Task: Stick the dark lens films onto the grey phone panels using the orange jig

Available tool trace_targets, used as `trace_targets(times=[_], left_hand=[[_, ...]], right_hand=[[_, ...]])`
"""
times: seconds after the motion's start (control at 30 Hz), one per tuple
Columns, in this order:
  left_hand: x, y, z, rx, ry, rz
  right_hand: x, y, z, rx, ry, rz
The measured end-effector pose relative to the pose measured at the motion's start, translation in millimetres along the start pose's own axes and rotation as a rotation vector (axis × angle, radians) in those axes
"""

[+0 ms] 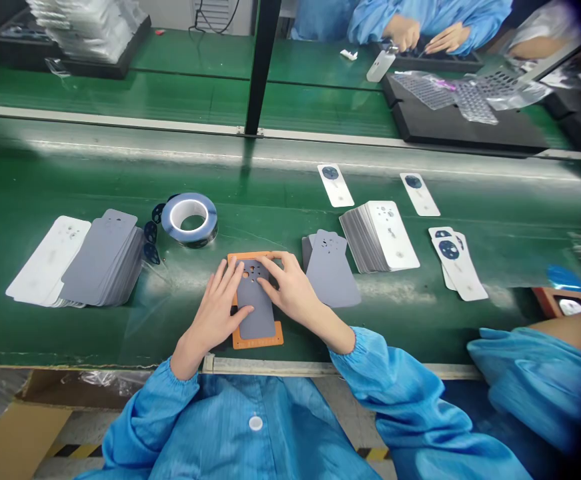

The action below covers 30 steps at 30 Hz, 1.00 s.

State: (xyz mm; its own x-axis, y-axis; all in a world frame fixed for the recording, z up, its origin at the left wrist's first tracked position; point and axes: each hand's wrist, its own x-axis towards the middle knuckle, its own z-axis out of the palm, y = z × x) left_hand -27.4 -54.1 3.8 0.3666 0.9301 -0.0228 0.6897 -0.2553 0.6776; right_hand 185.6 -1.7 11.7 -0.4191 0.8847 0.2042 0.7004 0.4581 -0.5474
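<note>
A grey phone back panel [257, 307] lies in an orange fixture [257, 343] at the table's front edge, its camera holes at the far end. My left hand [217, 300] rests flat along the panel's left side, fingers stretched and thumb on its face. From the right, my right hand [293, 287] touches the panel near the holes, its fingers apart. A stack of grey panels [333, 273] lies just right of that hand. To the left are another grey stack [103, 260] and white panels [50, 260]. Beyond my left hand stands a tape roll [190, 219] with dark, round-ended film pieces trailing from it.
A stack of white-topped panels [393, 233] and several loose white panels with dark camera films [463, 267] lie right. A black post [260, 67] rises behind the belt. A co-worker's sleeve [535, 380] reaches in at right; another person's hands [425, 37] work across.
</note>
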Motion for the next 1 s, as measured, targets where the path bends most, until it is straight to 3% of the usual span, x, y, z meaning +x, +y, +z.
trace_targets(times=[0.23,0.47,0.7,0.9,1.0], left_hand=[[0,-2,-4.2,-0.047,-0.020,-0.004],[-1,-1,-3.5,0.127,-0.012,0.062],[6,6,-10.1,0.236,-0.075,0.089],[6,5,-11.1,0.165,-0.058,0.082],[0,5,-6.1,0.023,0.053,0.073]], right_hand=[[-1,2,-3,0.192,-0.026,-0.022],[-2,4,3,-0.106,-0.019,-0.095],[-20,-9,14,-0.356,-0.144,-0.116],[-32,-26,21,-0.406,-0.121,-0.037],[-42,-43,21,-0.381,-0.087,0.061]])
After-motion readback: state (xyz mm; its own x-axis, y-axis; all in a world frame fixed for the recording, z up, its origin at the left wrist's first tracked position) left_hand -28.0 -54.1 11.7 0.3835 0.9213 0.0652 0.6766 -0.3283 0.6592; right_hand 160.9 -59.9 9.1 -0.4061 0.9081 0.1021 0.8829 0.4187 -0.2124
